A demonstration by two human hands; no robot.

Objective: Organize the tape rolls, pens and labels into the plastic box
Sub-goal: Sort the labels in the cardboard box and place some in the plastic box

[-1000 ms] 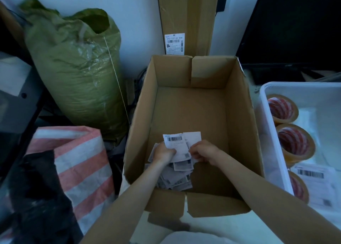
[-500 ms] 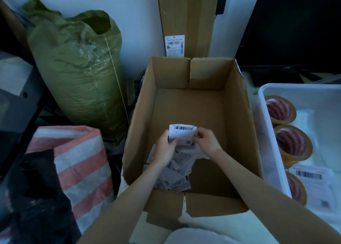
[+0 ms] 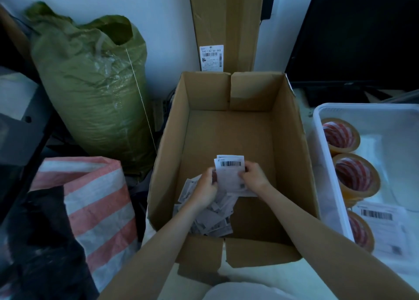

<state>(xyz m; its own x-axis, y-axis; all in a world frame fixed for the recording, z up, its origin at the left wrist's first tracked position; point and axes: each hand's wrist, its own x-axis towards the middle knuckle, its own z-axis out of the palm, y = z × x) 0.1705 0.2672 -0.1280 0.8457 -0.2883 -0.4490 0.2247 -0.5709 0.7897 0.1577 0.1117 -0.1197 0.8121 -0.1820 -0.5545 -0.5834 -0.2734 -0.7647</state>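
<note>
Labels getting squared up inside the cardboard box (image 3: 292, 141)

Both hands are pinching a small stack of labels (image 3: 231, 172), left hand (image 3: 207, 187) and right hand (image 3: 254, 177) on opposite edges, barcode end pointing away. The plastic box (image 3: 328, 154) sits off to the right, so I'd guess the right hand carries it over. Loose labels (image 3: 210, 218) are underneath.

Left hand (image 3: 207, 187) and right hand (image 3: 254, 178) gripping label stack (image 3: 231, 175) inside cardboard box (image 3: 292, 141), loose labels (image 3: 213, 220) beneath, plastic box (image 3: 326, 159) with tape rolls (image 3: 353, 175) right.
</note>
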